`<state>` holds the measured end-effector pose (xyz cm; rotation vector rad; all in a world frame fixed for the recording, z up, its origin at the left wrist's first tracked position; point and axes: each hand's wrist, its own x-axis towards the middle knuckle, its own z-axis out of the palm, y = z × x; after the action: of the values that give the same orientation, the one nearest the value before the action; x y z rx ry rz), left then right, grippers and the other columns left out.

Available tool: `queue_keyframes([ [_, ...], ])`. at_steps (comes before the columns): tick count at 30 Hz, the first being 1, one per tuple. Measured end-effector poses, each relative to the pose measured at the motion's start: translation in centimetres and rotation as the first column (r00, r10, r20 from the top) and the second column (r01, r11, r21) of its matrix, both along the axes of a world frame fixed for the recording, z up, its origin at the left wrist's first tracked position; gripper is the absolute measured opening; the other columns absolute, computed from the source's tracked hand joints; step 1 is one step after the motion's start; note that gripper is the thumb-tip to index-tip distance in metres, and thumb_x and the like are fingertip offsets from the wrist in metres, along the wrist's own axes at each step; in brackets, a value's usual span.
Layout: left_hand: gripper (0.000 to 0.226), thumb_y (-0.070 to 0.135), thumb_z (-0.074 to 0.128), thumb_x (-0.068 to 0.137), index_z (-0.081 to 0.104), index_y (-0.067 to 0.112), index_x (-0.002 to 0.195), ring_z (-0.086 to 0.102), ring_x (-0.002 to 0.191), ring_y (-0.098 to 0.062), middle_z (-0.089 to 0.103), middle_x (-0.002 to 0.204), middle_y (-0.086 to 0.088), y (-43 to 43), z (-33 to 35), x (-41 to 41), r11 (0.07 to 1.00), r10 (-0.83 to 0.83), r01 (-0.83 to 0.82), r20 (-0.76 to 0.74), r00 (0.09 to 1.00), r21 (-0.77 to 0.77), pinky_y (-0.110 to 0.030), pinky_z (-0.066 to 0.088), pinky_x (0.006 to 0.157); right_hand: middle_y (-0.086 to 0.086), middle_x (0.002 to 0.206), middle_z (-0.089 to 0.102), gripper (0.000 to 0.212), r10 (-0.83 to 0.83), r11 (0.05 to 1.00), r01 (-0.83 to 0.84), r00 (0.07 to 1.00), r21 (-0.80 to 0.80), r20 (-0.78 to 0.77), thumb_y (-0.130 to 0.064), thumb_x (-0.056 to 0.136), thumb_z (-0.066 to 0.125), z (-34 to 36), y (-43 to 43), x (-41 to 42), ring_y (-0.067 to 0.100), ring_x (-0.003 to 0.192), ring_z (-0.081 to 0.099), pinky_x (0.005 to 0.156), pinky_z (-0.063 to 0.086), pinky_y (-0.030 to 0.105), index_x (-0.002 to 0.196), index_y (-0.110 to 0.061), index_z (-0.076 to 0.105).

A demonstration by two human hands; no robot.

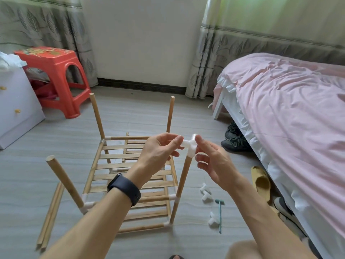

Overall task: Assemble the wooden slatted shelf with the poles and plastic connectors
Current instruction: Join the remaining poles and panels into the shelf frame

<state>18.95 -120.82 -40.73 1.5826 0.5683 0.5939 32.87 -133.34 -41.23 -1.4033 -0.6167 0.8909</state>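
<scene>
Grey wood-look floor [186, 113], bedroom. Red plastic stool [56, 71] and white drawer cabinet [16, 109] at far left, bed with pink cover [289, 109] on the right, dark shoes [235, 141] and a yellow slipper [261, 182] beside it.

Both forearms reached forward. The left hand [158, 152] (black wristband [124, 188] on that wrist) had its fingers pinching the left arm of the white plastic multi-way connector [190, 146]. The right hand [214, 163] had its fingers curled round the connector's right side, pinching it.

The connector sat on top of the near-right upright wooden pole [183, 176]. The wooden slatted shelf [130, 165] stood on the floor, white connectors at its corners; the other three upright poles had bare tops. Two spare wooden poles [49, 215] lay at left, loose white connectors [206, 193] and a small teal hammer [220, 215] at right.
</scene>
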Motion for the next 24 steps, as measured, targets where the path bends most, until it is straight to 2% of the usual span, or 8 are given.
queue_keyframes([
  [4, 0.036, 0.041, 0.071, 0.082, 0.072, 0.017, 0.108, 0.074, 0.081, -0.02, 0.078, 0.091, 0.0, -0.2, 0.0, -0.2, 0.999, -0.034, 0.034, 0.003, 0.999, 0.026, -0.029, 0.057, 0.074, 0.002, 0.091, 0.07, 0.036, 0.017, 0.999, -0.016, 0.999, -0.04, 0.03, -0.051, 0.089, 0.065, -0.7, -0.9, 0.2, 0.016, 0.081, 0.058, 0.075, 0.044, 0.031, 0.094, -0.019, 0.078],
  [6, 0.039, 0.042, 0.072, 0.079, 0.072, 0.015, 0.108, 0.074, 0.079, -0.019, 0.077, 0.091, -0.002, -0.4, 0.1, -0.2, 0.999, -0.029, 0.029, -0.004, 1.0, 0.039, -0.024, 0.057, 0.071, 0.0, 0.092, 0.072, 0.037, 0.002, 0.999, -0.001, 0.999, -0.032, 0.052, -0.054, 0.089, 0.063, -0.9, -0.9, 0.1, 0.017, 0.085, 0.062, 0.081, 0.047, 0.034, 0.094, -0.021, 0.079],
  [10, 0.038, 0.04, 0.072, 0.079, 0.071, 0.012, 0.105, 0.073, 0.076, -0.017, 0.077, 0.089, -0.003, -0.2, 0.0, -0.3, 1.0, -0.009, 0.01, -0.037, 0.999, 0.021, -0.029, 0.056, 0.072, 0.006, 0.102, 0.076, 0.049, 0.03, 0.999, -0.024, 0.991, -0.045, 0.132, -0.061, 0.092, 0.054, -1.3, -0.3, -0.4, 0.025, 0.097, 0.07, 0.092, 0.051, 0.042, 0.106, -0.019, 0.076],
  [13, 0.036, 0.039, 0.072, 0.078, 0.07, 0.012, 0.102, 0.073, 0.077, -0.019, 0.077, 0.091, -0.005, 0.3, -0.3, -0.5, 0.999, -0.03, 0.029, -0.064, 0.997, -0.016, -0.028, 0.056, 0.072, 0.013, 0.108, 0.073, 0.052, 0.036, 0.998, -0.027, 0.985, -0.056, 0.167, -0.063, 0.093, 0.052, -1.5, -0.4, -0.5, 0.031, 0.108, 0.066, 0.096, 0.052, 0.046, 0.105, -0.019, 0.076],
  [19, 0.029, 0.032, 0.071, 0.081, 0.065, 0.008, 0.097, 0.072, 0.078, -0.025, 0.076, 0.092, -0.014, 0.8, -0.7, -0.5, 0.992, -0.093, 0.088, -0.056, 0.994, -0.09, -0.03, 0.057, 0.072, 0.013, 0.105, 0.075, 0.054, 0.015, 1.0, -0.016, 0.993, 0.007, 0.116, -0.059, 0.087, 0.059, -1.6, -0.4, -0.6, 0.025, 0.1, 0.071, 0.083, 0.06, 0.032, 0.109, -0.012, 0.074],
  [24, 0.029, 0.029, 0.072, 0.081, 0.064, 0.005, 0.095, 0.071, 0.08, -0.026, 0.075, 0.093, -0.015, 0.5, -0.8, -0.5, 0.99, -0.106, 0.1, -0.058, 0.993, -0.102, -0.033, 0.055, 0.075, 0.013, 0.101, 0.076, 0.053, -0.049, 0.997, 0.044, 0.996, 0.058, 0.074, -0.057, 0.084, 0.066, -2.3, -0.2, -0.6, 0.029, 0.099, 0.073, 0.088, 0.059, 0.05, 0.105, -0.009, 0.074],
])
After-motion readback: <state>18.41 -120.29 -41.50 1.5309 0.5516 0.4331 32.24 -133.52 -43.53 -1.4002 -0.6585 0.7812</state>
